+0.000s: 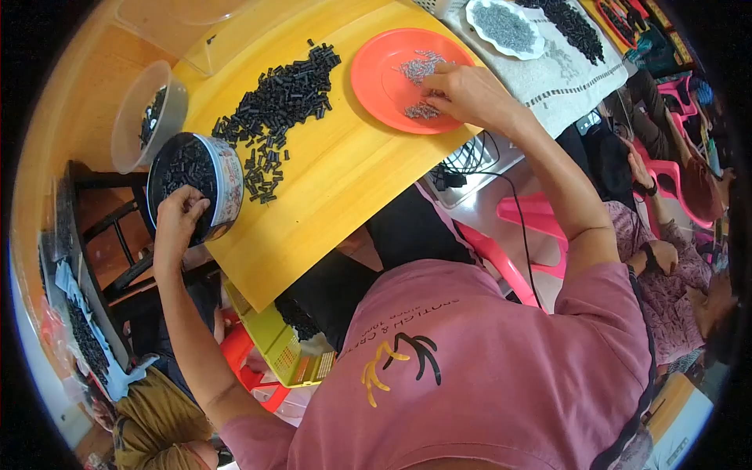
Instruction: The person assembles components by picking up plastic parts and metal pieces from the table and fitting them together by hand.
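Note:
My left hand reaches into a round tin at the table's left edge. Its thumb and fingers are pinched together at the near side of the tin, and what they hold, if anything, is too small to name. Short black cylindrical pieces lie inside the tin. Over an orange-red plate, my right hand has its fingers curled down among small grey metal pins. The fingertips are partly hidden, so what they pinch cannot be made out.
A pile of black cylinders spreads over the yellow table. A clear plastic tub stands beside the tin. At the right, a white scalloped dish of grey pins rests on a towel. Black cables hang below; other people sit nearby.

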The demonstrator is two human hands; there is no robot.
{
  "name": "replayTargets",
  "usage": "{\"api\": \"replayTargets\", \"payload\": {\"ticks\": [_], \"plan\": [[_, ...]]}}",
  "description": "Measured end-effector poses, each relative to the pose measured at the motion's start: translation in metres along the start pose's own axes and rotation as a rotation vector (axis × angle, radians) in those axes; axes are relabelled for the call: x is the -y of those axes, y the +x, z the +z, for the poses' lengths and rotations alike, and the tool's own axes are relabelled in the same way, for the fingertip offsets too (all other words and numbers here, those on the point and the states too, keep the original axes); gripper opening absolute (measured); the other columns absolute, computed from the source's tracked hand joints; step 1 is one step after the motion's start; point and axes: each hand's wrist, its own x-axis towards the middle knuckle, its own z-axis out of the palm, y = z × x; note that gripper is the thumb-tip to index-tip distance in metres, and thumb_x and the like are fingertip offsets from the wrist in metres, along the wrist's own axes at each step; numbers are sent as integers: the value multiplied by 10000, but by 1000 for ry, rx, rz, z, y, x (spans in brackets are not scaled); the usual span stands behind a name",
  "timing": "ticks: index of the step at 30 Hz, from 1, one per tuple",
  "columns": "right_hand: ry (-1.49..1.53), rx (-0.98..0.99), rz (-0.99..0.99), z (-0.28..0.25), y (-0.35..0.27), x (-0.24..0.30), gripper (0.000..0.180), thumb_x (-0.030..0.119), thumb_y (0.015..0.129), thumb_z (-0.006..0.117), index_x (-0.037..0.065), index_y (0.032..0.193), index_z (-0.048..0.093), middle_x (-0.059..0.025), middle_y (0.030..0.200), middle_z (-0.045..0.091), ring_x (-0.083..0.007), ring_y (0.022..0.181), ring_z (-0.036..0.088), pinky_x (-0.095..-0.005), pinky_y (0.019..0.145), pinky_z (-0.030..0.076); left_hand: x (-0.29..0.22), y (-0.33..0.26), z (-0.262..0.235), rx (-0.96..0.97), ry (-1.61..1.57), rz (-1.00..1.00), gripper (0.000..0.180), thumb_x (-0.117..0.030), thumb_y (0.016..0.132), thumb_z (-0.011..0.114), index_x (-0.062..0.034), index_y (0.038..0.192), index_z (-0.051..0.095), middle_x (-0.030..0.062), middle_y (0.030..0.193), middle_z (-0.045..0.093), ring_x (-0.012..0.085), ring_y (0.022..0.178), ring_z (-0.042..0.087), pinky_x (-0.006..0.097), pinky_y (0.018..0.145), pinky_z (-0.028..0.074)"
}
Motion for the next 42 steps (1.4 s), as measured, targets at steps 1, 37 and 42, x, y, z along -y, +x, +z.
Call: {"api": "replayTargets", "payload": {"ticks": [1,37,42], "plan": [[-6,10,4,0,0,1,156,164,836,645,69,955,674,-119,907,627,-332,825,635,-430,721,500,6,0,1,1,2,0,168,-26,803,699,51,936,629,88,674,552,146,605,522,297,569,416],[-72,100,-128,-3,40,-16,151,184,793,667,84,905,659,-106,885,642,-313,812,639,-432,695,497,-122,-79,93,-20,-1089,-88,173,-12,876,656,17,1046,660,6,856,595,67,728,540,204,654,431],[-207,124,-148,3,37,-5,125,152,786,642,58,866,661,-136,862,656,-331,800,655,-437,672,513,-127,-80,105,-3,-1112,-100,164,-34,885,660,10,1043,662,-2,845,609,62,720,541,203,650,439]]}}
